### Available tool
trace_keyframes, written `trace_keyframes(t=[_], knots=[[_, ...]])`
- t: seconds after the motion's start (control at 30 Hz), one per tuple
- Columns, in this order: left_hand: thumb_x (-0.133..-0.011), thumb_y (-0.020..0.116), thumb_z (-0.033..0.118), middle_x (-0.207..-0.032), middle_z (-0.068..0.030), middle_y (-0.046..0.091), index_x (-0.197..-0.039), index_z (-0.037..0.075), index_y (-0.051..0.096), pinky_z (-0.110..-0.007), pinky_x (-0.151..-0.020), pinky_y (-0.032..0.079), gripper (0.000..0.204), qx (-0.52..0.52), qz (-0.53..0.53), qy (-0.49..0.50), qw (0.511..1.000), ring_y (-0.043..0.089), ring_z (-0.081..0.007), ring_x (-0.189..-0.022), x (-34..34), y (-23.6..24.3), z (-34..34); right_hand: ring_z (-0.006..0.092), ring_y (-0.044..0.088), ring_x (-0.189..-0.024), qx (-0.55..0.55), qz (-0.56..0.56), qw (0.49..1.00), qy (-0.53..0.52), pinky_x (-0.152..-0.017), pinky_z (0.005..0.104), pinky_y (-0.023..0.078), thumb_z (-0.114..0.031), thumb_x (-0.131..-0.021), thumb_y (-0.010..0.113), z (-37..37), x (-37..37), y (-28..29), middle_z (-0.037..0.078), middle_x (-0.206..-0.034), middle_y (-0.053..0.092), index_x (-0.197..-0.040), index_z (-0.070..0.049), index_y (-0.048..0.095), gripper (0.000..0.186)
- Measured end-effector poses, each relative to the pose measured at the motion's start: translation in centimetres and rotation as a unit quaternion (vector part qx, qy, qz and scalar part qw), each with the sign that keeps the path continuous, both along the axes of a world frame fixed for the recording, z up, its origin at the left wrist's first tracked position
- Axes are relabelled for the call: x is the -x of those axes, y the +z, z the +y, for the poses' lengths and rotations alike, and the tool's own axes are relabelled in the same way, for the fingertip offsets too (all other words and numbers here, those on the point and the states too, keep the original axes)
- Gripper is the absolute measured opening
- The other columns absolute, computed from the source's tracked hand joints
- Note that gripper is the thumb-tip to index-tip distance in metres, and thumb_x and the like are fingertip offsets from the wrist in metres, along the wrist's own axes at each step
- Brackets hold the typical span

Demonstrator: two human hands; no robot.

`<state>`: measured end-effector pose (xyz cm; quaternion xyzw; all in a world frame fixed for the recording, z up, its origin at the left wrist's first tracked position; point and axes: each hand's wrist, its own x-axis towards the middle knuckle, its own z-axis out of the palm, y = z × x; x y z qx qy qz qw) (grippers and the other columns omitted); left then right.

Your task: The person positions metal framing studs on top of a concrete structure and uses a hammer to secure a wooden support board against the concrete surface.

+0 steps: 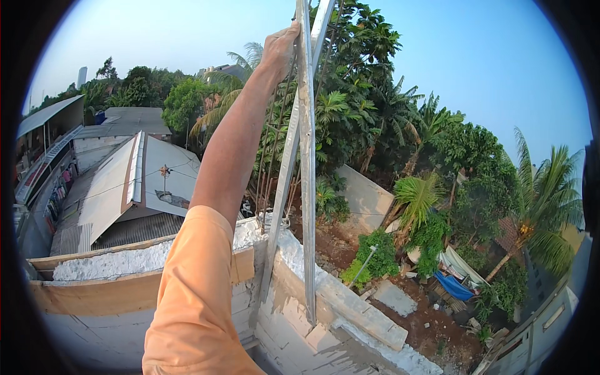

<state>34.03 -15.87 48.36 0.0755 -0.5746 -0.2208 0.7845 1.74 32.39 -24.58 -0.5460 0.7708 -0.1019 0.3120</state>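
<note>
My left arm, in an orange sleeve, stretches up from the lower edge. High up near the top, my left hand (280, 49) is closed at the left edge of a long upright metal channel (307, 150); its fingertips are partly hidden behind it. This channel's lower end comes down against the block wall (290, 322). A second metal channel (285, 165) leans behind it, crossing near the top and slanting down to the left toward the wall corner. Thin steel reinforcing bars (267, 172) stand up behind both. My right hand is out of the picture.
Wooden formwork boards (125, 297) edge the rough concrete wall top (119, 262) on the left; another board (350, 303) runs along the right wall. Grey roofs (165, 165) lie beyond on the left. Trees (359, 100) and a lower dirt yard with a blue tarp (453, 287) spread right.
</note>
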Motion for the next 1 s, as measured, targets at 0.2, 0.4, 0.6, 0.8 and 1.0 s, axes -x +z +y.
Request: trace_keyframes(t=[0.2, 0.4, 0.6, 0.8, 1.0], knots=[[-0.105, 0.042, 0.042, -0.123, -0.0196, 0.060, -0.141, 0.000, 0.041, -0.046, -0.100, 0.048, 0.055, 0.017, -0.068, -0.042, 0.997, 0.057, -0.0287, -0.115, -1.6, 2.1, -1.4, 0.0385, 0.065, -0.101, -0.034, -0.022, 0.999, -0.036, -0.085, 0.0483, 0.051, -0.035, -0.084, 0.059, -0.2, -0.3, 0.8, 0.021, -0.103, 0.069, -0.113, -0.005, 0.063, 0.042], [-0.105, 0.037, 0.042, -0.119, -0.0284, 0.059, -0.136, -0.002, 0.044, -0.039, -0.087, 0.056, 0.054, 0.019, -0.104, -0.185, 0.977, 0.065, -0.0284, -0.104, -0.2, 2.5, -1.2, 0.0387, 0.065, -0.101, -0.044, -0.032, 0.997, -0.050, -0.085, 0.0483, 0.050, -0.035, -0.085, 0.058, -0.4, -0.4, 0.0, 0.021, -0.103, 0.069, -0.113, -0.005, 0.063, 0.042], [-0.102, 0.048, 0.035, -0.108, -0.0294, 0.063, -0.132, -0.005, 0.047, -0.043, -0.088, 0.058, 0.050, 0.009, -0.053, -0.215, 0.975, 0.068, -0.0304, -0.098, -0.8, 2.6, -4.4, 0.0389, 0.065, -0.102, -0.060, -0.041, 0.996, -0.048, -0.085, 0.0484, 0.050, -0.035, -0.085, 0.058, -0.6, -0.9, -0.7, 0.021, -0.103, 0.069, -0.113, -0.005, 0.063, 0.042], [-0.096, 0.062, 0.027, -0.102, -0.0284, 0.066, -0.132, -0.002, 0.050, -0.045, -0.084, 0.062, 0.047, -0.037, 0.022, -0.200, 0.979, 0.070, -0.0300, -0.089, 0.2, 3.9, -4.0, 0.0391, 0.065, -0.102, -0.060, -0.043, 0.996, -0.058, -0.085, 0.0484, 0.050, -0.034, -0.085, 0.058, -0.2, -1.0, -0.3, 0.021, -0.104, 0.069, -0.113, -0.004, 0.063, 0.041], [-0.096, 0.062, 0.025, -0.104, -0.0299, 0.065, -0.135, -0.001, 0.047, -0.045, -0.083, 0.063, 0.050, -0.045, 0.012, -0.135, 0.990, 0.070, -0.0320, -0.091, 0.0, 4.1, -4.0, 0.0393, 0.065, -0.102, -0.062, -0.048, 0.995, -0.059, -0.086, 0.0484, 0.050, -0.034, -0.086, 0.057, -0.2, -1.1, -0.4, 0.022, -0.104, 0.069, -0.113, -0.004, 0.063, 0.041]])
